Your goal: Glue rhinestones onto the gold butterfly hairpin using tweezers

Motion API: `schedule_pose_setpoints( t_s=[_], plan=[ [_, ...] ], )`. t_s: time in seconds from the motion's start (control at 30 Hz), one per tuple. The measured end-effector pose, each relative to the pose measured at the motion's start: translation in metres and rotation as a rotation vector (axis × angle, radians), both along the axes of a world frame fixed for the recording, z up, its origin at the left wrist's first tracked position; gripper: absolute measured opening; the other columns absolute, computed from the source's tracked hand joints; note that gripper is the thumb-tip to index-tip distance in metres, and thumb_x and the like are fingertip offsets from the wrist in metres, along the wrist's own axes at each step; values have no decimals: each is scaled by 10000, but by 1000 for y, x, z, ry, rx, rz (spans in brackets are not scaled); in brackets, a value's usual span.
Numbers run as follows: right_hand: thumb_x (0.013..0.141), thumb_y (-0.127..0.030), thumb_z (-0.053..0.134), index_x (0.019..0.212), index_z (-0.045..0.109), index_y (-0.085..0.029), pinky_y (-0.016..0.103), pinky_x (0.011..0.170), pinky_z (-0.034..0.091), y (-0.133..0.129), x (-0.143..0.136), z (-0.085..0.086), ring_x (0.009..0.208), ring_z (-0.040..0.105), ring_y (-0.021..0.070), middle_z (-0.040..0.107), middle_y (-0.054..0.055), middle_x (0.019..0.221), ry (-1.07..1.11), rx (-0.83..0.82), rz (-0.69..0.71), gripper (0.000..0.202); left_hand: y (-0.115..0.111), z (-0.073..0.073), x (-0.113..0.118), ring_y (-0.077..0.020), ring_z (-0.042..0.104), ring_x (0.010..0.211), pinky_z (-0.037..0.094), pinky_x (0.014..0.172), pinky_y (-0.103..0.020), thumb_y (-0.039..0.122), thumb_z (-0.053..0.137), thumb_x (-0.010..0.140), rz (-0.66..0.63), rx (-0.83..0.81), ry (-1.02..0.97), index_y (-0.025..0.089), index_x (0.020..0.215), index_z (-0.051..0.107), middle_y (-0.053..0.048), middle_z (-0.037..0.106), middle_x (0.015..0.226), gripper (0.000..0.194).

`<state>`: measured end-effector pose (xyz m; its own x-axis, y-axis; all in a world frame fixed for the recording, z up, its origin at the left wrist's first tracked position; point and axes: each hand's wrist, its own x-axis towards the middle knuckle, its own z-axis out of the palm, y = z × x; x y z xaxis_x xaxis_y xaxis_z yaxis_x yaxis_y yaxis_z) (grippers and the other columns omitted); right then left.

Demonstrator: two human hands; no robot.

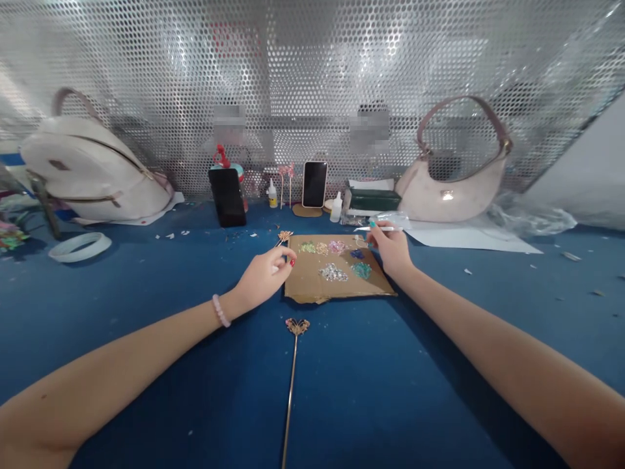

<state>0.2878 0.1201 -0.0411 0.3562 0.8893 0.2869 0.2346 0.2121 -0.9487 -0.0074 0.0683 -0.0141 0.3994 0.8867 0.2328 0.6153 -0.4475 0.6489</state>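
My left hand (266, 277), a pink beaded bracelet (221, 311) on its wrist, rests at the left edge of a cardboard sheet (305, 283). Its fingers are loosely curled and apart, with nothing visible in them. Small piles of gems lie on the cardboard: green, peach, pink (336, 247), dark blue (357, 254), silver (333, 272) and teal (361, 270). My right hand (392, 249) pinches a slim white pen-like tool (390, 228) above the far right corner. A gold butterfly hairpin (297, 327) lies nearest me; another ornate hairpin (284, 236) is just beyond my left hand.
Behind stand two phones (227, 197) (314, 184), small glue bottles (272, 194) (336, 207) and a dark green box (374, 199). A white backpack (97, 169) and tape roll (81, 247) are left; a pale handbag (449, 189) is right. Perforated metal (312, 78) closes the back.
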Motion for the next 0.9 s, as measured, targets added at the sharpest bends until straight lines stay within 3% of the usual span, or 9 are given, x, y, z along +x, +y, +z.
schedule_pose_setpoints(
  t_s=[0.13,0.27,0.33,0.43,0.5,0.6,0.73,0.9],
  plan=[
    [899,-329,541,1166,550,-175,405,810,521,3,1,-1,973,603,197,582,79,1172,-36,22,-29,308,-9,1,-18,-89,475,473,418,504,-218,200,461,921,-12,64,50,141,1027,541,52,542,590,145],
    [898,-327,544,1171,546,-170,407,809,520,1,0,-1,972,604,198,582,80,1169,-104,29,-28,315,-33,6,-34,-102,405,405,306,451,-228,236,390,924,-107,109,136,165,952,540,61,505,493,168],
    [896,-328,547,1168,546,-167,406,805,522,-2,-3,1,967,606,197,585,79,1162,-149,18,-11,316,-50,9,-36,-127,495,509,329,533,-249,249,449,892,-241,141,197,187,897,574,34,573,568,140],
    [896,-324,548,1159,552,-167,401,801,523,-7,-8,5,960,608,194,589,77,1155,-224,2,36,306,-72,10,-33,-131,479,530,312,604,-279,292,573,815,-497,183,280,238,866,621,48,578,573,88],
    [896,-321,549,1154,554,-164,400,799,523,-11,-11,6,955,609,192,591,76,1149,-272,5,67,302,-81,8,-30,-136,487,566,300,630,-297,259,521,866,-617,328,328,205,949,609,22,609,646,132],
    [899,-319,545,1132,566,-169,392,798,523,-17,-12,9,947,609,185,597,73,1139,-329,24,110,279,-86,5,-27,-125,503,604,302,652,-290,224,500,901,-651,416,301,177,965,589,21,614,686,120],
    [899,-312,546,1078,584,-157,353,743,534,-24,-11,15,868,620,159,620,58,1059,-366,35,164,240,-86,4,-26,-121,557,716,327,710,-275,216,489,922,-646,391,236,180,919,610,-3,619,792,126],
    [842,-283,621,978,601,-147,290,625,534,-25,-8,20,663,614,114,645,6,812,-359,23,245,193,-85,9,-23,-90,564,760,341,747,-236,209,512,926,-640,291,188,221,957,622,28,626,934,115]
  ],
)
